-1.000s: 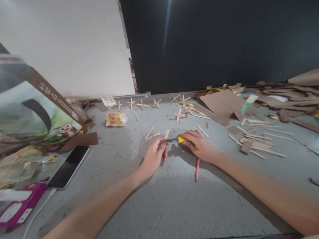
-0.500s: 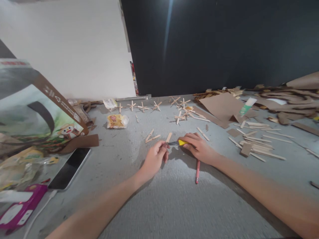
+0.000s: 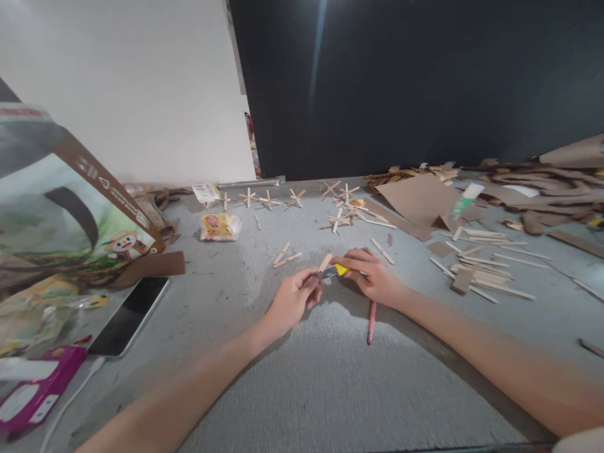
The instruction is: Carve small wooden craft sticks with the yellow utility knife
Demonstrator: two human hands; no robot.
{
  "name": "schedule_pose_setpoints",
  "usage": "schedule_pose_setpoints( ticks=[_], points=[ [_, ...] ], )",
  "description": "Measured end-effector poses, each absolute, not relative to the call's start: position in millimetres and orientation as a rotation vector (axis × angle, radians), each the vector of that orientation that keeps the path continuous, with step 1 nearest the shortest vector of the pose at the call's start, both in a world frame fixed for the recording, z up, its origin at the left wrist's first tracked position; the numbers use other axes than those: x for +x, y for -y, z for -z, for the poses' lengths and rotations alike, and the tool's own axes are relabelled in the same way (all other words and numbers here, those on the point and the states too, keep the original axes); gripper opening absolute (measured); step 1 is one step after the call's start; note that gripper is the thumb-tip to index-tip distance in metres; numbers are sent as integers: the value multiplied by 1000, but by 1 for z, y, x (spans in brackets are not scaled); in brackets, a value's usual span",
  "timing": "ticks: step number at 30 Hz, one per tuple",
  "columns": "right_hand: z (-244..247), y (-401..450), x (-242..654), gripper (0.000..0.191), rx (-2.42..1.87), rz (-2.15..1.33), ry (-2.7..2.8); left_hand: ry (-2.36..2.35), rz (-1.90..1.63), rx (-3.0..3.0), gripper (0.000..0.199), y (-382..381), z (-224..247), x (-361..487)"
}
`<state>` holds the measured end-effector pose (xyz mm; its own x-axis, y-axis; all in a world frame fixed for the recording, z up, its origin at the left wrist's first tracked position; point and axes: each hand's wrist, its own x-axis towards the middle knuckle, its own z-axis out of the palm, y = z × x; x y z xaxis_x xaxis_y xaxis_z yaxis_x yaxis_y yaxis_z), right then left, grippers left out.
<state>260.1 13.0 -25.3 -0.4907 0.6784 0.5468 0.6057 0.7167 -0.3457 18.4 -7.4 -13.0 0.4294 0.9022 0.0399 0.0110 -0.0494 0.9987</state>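
Note:
Between the fingertips of my left hand (image 3: 293, 297) a short wooden craft stick (image 3: 325, 262) is pinched, its free end pointing up and to the right. My right hand (image 3: 372, 277) is closed around a yellow-handled cutter (image 3: 342, 270), whose blade lies close to the stick; I cannot tell whether it touches. Partly under my right wrist lies a red pencil (image 3: 372, 326). Two craft sticks forming a V (image 3: 283, 256) rest just beyond my left hand. Another loose stick (image 3: 382, 251) lies behind my right hand.
Star shapes of crossed sticks (image 3: 268, 201) line the back. A pile of sticks (image 3: 486, 275), cardboard (image 3: 410, 201) and a glue stick (image 3: 465, 201) occupy the right. A phone (image 3: 129, 318), a purple device (image 3: 42, 390) and a printed bag (image 3: 113, 214) stand left.
The stick in my left hand now leans further right. The cutter in my right hand has turned, so less of its blade shows. The whole view has shifted slightly.

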Motion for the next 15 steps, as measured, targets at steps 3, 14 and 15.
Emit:
schedule_pose_setpoints(
  ticks=[3, 14, 15],
  points=[
    [25, -14, 260, 41, -976, -155, 2215, -862, -937, 1412, 43, 8, 13, 18],
    [20, -9, 255, 42, -982, -161, 2235, -848, -934, 1412, 46, 6, 12, 17],
    [20, -9, 256, 42, -985, -164, 2241, -848, -945, 1402, 47, 6, 12, 17]
  ],
)
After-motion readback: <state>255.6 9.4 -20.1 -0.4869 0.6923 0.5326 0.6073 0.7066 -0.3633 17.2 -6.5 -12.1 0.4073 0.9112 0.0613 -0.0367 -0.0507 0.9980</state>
